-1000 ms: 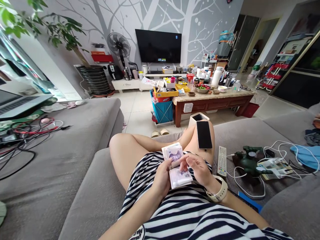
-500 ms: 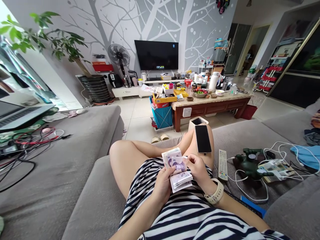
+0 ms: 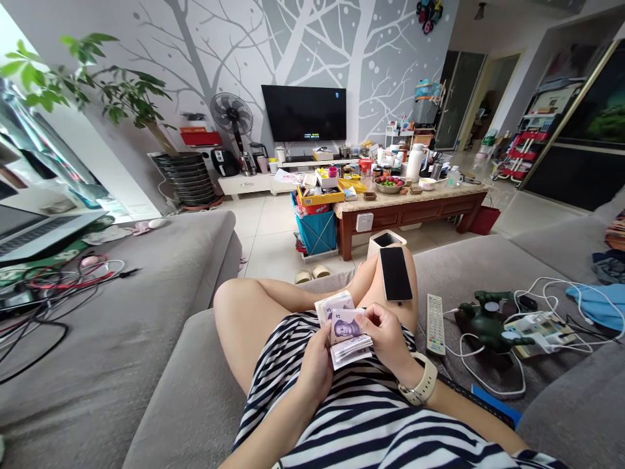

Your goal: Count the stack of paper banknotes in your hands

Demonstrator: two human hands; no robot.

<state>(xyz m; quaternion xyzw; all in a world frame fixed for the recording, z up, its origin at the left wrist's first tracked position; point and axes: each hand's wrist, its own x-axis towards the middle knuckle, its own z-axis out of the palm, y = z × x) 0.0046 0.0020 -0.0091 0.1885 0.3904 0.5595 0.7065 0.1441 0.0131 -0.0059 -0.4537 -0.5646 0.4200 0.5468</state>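
A folded stack of purple banknotes (image 3: 347, 327) marked 5 is held over my lap, on the striped cloth (image 3: 361, 417). My left hand (image 3: 316, 366) is closed round the left side of the stack, its thumb lying on the notes. With thumb and fingertips, my right hand (image 3: 388, 332) pinches the right edge of the front note. Part of the stack stands up behind that note, and the rest fans out below it. My right wrist carries a pale watch (image 3: 420, 381). On my right knee rests a smartphone (image 3: 395, 273) with a dark screen.
To the right on the sofa (image 3: 170, 384) lie a remote control (image 3: 435, 324), a dark green massager-like device (image 3: 488, 319) and white cables. Tangled cables (image 3: 53, 293) and a laptop (image 3: 43, 234) are at left. A cluttered coffee table (image 3: 410, 212) stands ahead, with a bin (image 3: 388, 240) by it.
The front note has come flatter and now shows its portrait whole, with my right hand's pinch on its right edge. My left thumb has drawn back to the left. The view has tilted slightly up.
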